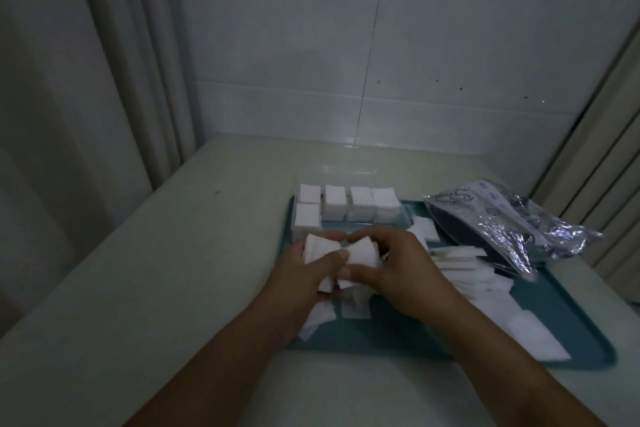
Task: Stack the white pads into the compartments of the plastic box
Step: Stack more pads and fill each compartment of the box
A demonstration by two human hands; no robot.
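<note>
Step in hand: squaring a batch. Left hand and right hand each pinch small square white pads over the teal tray's near-left area. Clear compartmented plastic box, far-left corner, holds 5 stacks. Next move calls for aligned edges, then an unfilled compartment.

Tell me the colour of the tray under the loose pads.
Teal flat plastic tray, seen in the head view.

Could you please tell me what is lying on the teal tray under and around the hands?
On the flat teal plastic tray lie loose white square pads, a clear plastic compartment box holding pad stacks, and a crinkled silver foil bag. The left hand and right hand grip pads, hiding the tray beneath.
</note>
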